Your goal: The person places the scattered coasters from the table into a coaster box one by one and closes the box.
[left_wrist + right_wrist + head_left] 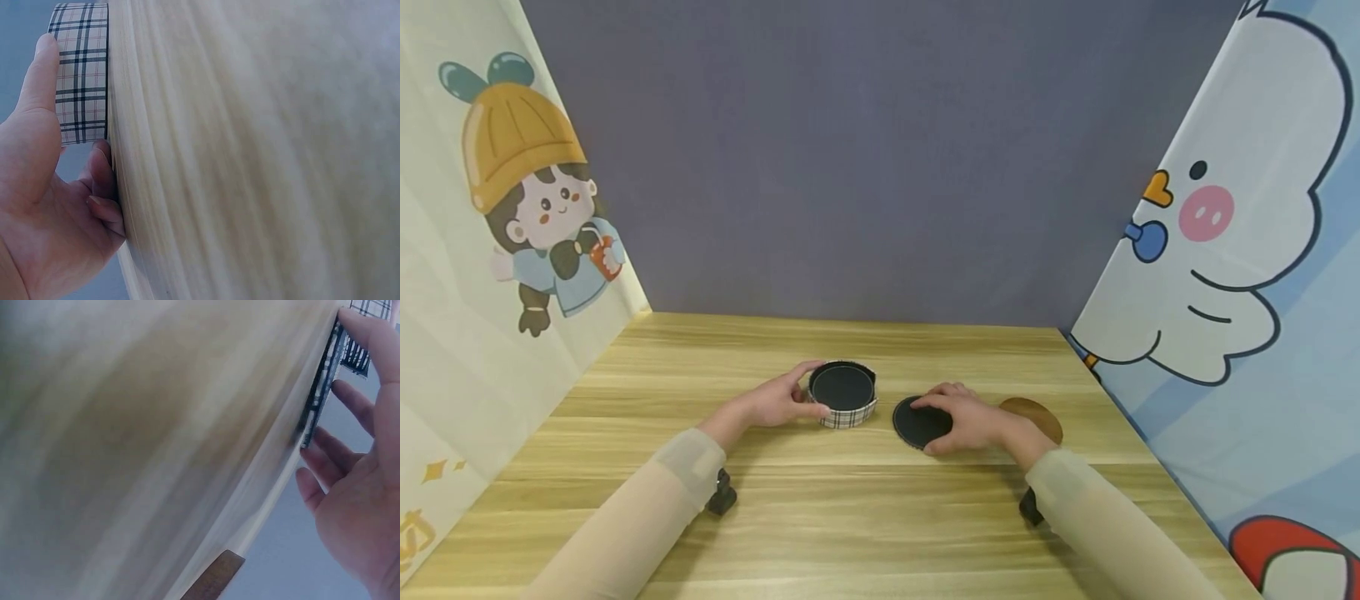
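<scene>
A round holder with plaid sides stands on the table, its round inside or top surface black. My left hand grips it from the left, thumb on the near side and fingers round the far side. In the left wrist view the thumb lies along the plaid band. To the right of the holder a thin black round coaster lies flat on the table. My right hand holds it by its edges from above, covering its right part. The right wrist view shows the coaster's patterned edge against the fingers.
A brown round disc lies to the right, partly behind my right wrist. The wood-grain table meets a dark grey panel at the back. Cloths printed with cartoon figures hang at the left and right sides.
</scene>
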Tool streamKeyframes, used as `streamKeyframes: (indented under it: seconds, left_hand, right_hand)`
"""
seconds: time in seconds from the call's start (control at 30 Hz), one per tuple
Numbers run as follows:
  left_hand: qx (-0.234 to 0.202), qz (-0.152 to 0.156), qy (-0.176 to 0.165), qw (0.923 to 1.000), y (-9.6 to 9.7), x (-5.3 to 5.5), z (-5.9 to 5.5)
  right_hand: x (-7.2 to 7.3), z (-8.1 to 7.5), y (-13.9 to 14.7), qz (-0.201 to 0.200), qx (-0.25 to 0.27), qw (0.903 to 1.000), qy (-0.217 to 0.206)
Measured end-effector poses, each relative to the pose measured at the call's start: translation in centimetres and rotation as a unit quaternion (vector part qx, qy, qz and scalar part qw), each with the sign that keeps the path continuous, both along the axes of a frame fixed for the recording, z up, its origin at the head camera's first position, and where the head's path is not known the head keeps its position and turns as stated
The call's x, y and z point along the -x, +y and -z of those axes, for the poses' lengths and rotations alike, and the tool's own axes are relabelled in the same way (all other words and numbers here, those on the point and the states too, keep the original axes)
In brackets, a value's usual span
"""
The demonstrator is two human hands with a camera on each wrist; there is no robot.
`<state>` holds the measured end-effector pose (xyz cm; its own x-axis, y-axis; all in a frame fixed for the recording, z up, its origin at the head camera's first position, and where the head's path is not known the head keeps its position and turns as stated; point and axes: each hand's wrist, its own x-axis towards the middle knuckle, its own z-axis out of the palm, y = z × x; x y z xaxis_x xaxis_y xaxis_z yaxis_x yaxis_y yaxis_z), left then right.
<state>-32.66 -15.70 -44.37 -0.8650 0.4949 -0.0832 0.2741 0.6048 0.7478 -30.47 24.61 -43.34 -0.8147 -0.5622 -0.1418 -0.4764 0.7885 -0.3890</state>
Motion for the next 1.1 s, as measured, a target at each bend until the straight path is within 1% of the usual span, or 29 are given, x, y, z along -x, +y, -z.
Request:
streamKeyframes:
  seconds: [0.17, 0.3, 0.5, 0.6, 0.83, 1.0, 1.1]
  left_hand:
    - [-0.001, 0.004, -0.003, 1.0000, 0.1, 0.1, 0.0]
    - [-0.003, 0.003, -0.004, 1.0000, 0.1, 0.0, 0.0]
    - [0.002, 0.001, -0.005, 1.0000, 0.2, 0.0, 0.0]
    - [0.001, 0.000, -0.004, 1.0000, 0.2, 0.0, 0.0]
    - [0.001, 0.003, -0.005, 1.0000, 0.1, 0.0, -0.1]
    - [0.002, 0.004, -0.004, 1.0000, 0.0, 0.0, -0.1]
    - [0.002, 0.002, -0.003, 1.0000, -0.1, 0.0, 0.0]
  right_hand:
    - [0.1, 0.1, 0.0, 0.005, 0.009, 0.9998, 0.018]
    - [-0.2, 0.0, -0.1, 0.010, 0.037, 0.9986, 0.035]
    - [-0.4, -0.2, -0.5, 0.002, 0.072, 0.9930, 0.093]
    - [-0.5, -0.4, -0.8, -0.003, 0.087, 0.9897, 0.114]
    - [-0.8, -0.9, -1.8, -0.006, 0.117, 0.9858, 0.121]
    - [-0.5, -0.9, -2.8, -0.006, 0.118, 0.9851, 0.125]
    - [-0.2, -0.9, -3.5, -0.007, 0.117, 0.9860, 0.119]
